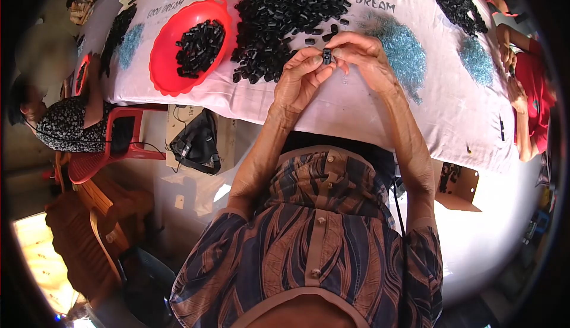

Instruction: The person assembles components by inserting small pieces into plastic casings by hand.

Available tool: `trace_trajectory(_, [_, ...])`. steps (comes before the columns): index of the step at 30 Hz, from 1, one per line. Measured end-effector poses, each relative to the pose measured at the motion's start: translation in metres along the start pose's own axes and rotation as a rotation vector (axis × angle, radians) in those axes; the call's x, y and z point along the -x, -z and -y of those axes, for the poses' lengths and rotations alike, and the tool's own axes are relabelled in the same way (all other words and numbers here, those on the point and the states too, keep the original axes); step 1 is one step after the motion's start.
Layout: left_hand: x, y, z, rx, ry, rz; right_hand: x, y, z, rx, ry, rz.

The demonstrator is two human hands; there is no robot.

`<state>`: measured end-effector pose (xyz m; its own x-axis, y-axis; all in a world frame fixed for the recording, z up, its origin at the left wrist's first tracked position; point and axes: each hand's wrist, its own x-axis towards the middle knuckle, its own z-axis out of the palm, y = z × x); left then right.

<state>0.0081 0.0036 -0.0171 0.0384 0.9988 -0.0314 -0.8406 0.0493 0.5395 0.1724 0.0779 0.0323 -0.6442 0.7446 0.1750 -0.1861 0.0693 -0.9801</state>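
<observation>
Between my two hands, just over the table edge side of the pile, is a small black plastic piece (326, 58). My left hand (301, 77) pinches it from the left with thumb and fingers. From the right, the fingertips of my right hand (360, 53) close on its other side; whether they hold a smaller part is too small to see. Beyond my hands spreads a large heap of similar black pieces (291, 10). To the right of my right hand lies a heap of tiny shiny bluish-clear parts (404, 57).
A red scalloped basin (163, 60) with black pieces stands left on the pink tablecloth (249, 103). People sit at both ends, one in a patterned top (71, 120), one in red (531, 93), beside further heaps. A black bag (199, 141) rests on a box below.
</observation>
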Motion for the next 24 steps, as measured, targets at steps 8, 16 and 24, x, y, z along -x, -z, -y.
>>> trace_trajectory(8, [0.001,-0.002,-0.001,-0.001,-0.007,0.01,0.0,-0.001,0.0,-0.002,-0.001,0.009])
trace_trajectory(16, [0.002,0.001,0.0,0.106,0.004,-0.057,-0.002,0.0,0.002,-0.049,-0.127,-0.157])
trace_trajectory(24, [0.015,-0.004,-0.013,0.217,0.01,-0.049,-0.003,-0.006,0.004,0.013,-0.156,-0.181])
